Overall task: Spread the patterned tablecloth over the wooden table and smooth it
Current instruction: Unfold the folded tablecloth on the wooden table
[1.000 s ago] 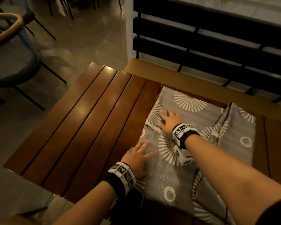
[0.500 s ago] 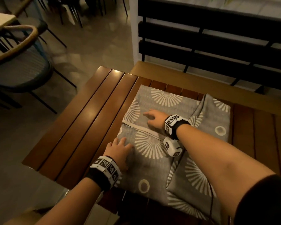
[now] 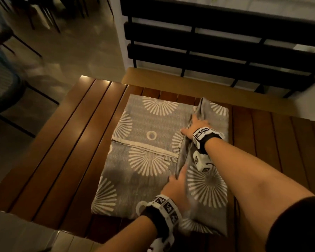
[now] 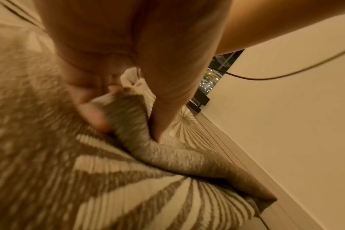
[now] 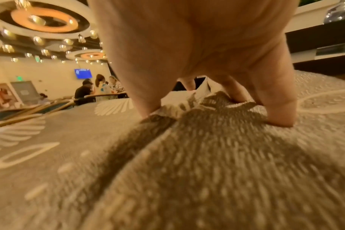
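Observation:
A grey tablecloth (image 3: 149,135) with white sunburst and ring prints lies folded on the dark slatted wooden table (image 3: 76,142). A cream hem crosses its middle. A loose flap lies doubled along its right side, forming a raised fold. My right hand (image 3: 191,124) grips that fold at the far end; in the right wrist view the right hand (image 5: 211,115) has thumb and fingers bunching the cloth into a ridge. My left hand (image 3: 180,171) holds the same fold nearer me. Seen from the left wrist, the left hand (image 4: 128,129) pinches the fold between thumb and finger.
A light wooden bench seat (image 3: 171,82) with a black slatted back (image 3: 225,51) runs along the table's far side. A dark chair (image 3: 5,91) stands on the floor at the left. Bare table slats lie left and right of the cloth. Several people (image 5: 96,88) sit far off.
Both hands left the hem area at the cloth's left and middle, moved right to the raised fold of the flap, and took hold of it.

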